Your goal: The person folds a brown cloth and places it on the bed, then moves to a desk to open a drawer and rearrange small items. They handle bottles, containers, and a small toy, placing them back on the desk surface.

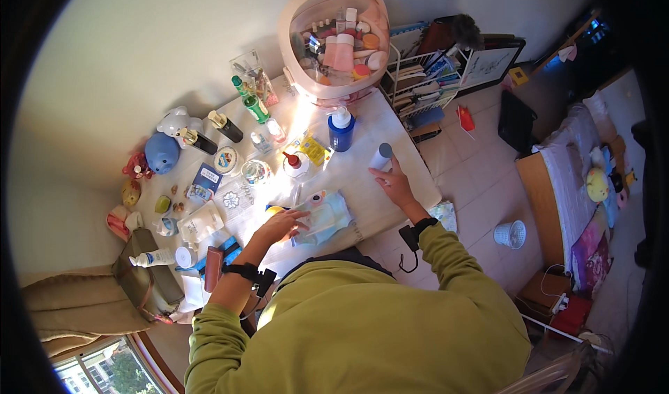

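My left hand [282, 228] lies low over the table's near edge, fingers spread. Its fingertips reach the pale blue-green soft pack of wipes [330, 217]. A yellow item [273, 210] shows partly from behind this hand; the rest of it is hidden. Over to the right, my right hand [396, 185] is at the lower part of a white cylindrical bottle with a grey cap [382, 156]. Thumb and forefinger lie on either side of it, but whether they grip it is unclear. A blue pump bottle [341, 130] and a white bottle with a red nozzle [295, 163] stand farther back.
Dark bottles with gold caps [226, 126], a green glass bottle [255, 106] and a jar [256, 172] crowd the table's left half. A pink cosmetics case [289, 75] stands at the back. Beyond the right edge are a wire rack [418, 104] and a waste basket [509, 234].
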`<action>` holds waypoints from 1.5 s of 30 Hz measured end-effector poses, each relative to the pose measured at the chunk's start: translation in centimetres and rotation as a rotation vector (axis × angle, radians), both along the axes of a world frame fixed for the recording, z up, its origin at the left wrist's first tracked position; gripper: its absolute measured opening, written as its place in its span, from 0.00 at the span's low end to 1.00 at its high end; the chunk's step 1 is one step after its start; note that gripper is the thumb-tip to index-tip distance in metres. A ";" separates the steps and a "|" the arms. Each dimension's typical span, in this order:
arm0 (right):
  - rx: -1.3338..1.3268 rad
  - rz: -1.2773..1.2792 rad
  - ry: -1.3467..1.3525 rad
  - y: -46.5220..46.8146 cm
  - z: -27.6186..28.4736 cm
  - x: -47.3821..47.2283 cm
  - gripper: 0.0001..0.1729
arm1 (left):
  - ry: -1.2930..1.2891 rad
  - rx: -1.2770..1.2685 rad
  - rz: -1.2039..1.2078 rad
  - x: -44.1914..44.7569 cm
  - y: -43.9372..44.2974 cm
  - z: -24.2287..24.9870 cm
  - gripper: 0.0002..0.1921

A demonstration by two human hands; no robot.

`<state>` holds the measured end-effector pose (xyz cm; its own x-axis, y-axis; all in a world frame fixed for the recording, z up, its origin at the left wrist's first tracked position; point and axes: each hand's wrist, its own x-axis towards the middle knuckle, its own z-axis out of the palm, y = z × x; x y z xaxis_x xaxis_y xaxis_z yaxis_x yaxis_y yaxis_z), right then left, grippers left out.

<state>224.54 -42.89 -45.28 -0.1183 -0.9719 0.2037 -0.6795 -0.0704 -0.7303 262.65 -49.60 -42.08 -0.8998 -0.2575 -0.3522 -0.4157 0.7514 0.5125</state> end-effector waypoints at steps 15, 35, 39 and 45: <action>-0.135 -0.229 -0.006 6.4 2.2 1.6 0.10 | 0.229 0.112 0.157 1.2 0.6 0.3 0.20; 0.613 0.162 -1.296 5.1 12.9 17.1 0.24 | 0.643 0.520 0.763 -1.1 4.4 10.4 0.06; 0.694 0.168 -1.216 4.2 11.8 16.2 0.12 | 0.878 0.432 0.836 0.9 5.2 10.9 0.05; 0.626 0.328 -1.188 0.9 14.1 13.9 0.13 | 1.041 0.867 0.983 0.0 5.7 13.9 0.03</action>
<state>238.48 -42.01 -31.16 0.3376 -0.8800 -0.3342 0.3509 0.4471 -0.8228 262.67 -43.90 -28.17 -0.4506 -0.8892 -0.0792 0.2370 -0.2047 0.9497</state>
